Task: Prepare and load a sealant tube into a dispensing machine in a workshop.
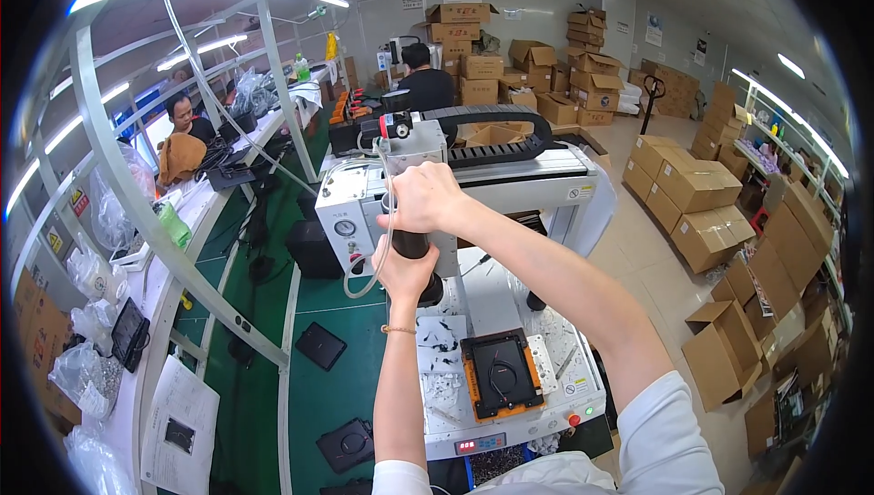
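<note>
Both my hands are up at the head of a white desktop machine (546, 187). My left hand (401, 269) is closed around a black cylinder (411, 244), whose dark lower end shows below the fingers. Above it, my right hand (424, 196) grips the top of the same cylinder; its fingertips are partly hidden. A clear hose (390, 163) loops down beside both hands from a red and black fitting (394, 125). On the machine bed below, a black square part (501, 373) with a coiled cable lies in an orange-edged fixture (469, 363).
A round gauge (344, 228) faces me left of my hands. A black cable chain (496, 138) runs along the gantry. Black flat parts (321, 347) lie on the green surface. A bench with plastic bags (86, 377) stands left; cardboard boxes (696, 185) fill the right. Two people sit farther off.
</note>
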A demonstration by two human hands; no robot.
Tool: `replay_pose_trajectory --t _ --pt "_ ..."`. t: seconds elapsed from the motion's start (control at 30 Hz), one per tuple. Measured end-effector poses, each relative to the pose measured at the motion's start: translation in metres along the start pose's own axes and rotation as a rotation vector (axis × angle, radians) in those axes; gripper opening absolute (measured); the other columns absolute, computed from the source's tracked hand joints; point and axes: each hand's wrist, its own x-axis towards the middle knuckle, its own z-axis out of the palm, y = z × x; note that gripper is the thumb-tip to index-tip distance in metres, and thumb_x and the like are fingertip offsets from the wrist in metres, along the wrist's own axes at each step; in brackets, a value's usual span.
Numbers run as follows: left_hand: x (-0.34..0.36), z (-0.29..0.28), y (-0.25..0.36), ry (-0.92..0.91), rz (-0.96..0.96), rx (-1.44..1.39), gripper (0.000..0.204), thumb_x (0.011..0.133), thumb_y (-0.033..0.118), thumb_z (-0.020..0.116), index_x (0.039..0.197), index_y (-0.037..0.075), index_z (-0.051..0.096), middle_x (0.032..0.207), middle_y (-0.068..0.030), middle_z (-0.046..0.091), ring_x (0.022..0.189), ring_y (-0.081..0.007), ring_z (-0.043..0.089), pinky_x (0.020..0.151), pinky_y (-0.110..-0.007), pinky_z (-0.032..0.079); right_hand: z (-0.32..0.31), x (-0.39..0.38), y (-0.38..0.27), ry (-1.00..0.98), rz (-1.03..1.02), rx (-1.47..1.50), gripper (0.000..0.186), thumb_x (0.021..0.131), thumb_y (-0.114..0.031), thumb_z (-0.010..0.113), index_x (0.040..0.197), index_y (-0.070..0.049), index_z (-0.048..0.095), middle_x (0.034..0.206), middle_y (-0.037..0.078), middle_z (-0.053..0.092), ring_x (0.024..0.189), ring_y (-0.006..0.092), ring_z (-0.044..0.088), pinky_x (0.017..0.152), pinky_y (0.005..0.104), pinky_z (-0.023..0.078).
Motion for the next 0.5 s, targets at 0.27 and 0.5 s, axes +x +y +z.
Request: replay_pose_trajectory --t 0.27,0.5 --pt "-0.001 0.006 0.008 -0.054 -0.019 -0.056 0.041 0.061 0.029 0.08 0.088 0.003 0.064 0.082 -0.0163 0.065 0.079 -0.0357 0.065 0.07 -0.044 0.051 0.009 -0.015 0.01 0.093 0.079 0.053 0.083 0.071 -0.076 0.06 0.101 0.002 0.064 0.083 0.016 0.071 0.081 0.0309 0.07 0.071 0.0398 0.054" --pt "-0.006 -0.011 0.004 -0.013 0.013 0.201 0.072 0.059 0.046 0.088 0.102 -0.003 0.057 0.098 -0.0171 0.056 0.092 -0.0333 0.056 0.08 -0.042 0.046 0.09 -0.12 0.111 0.337 0.212 0.412 0.058 0.082 -0.062 0.059 0.083 -0.005 0.061 0.072 0.014 0.067 0.069 0.0377 0.065 0.064 0.0446 0.052"
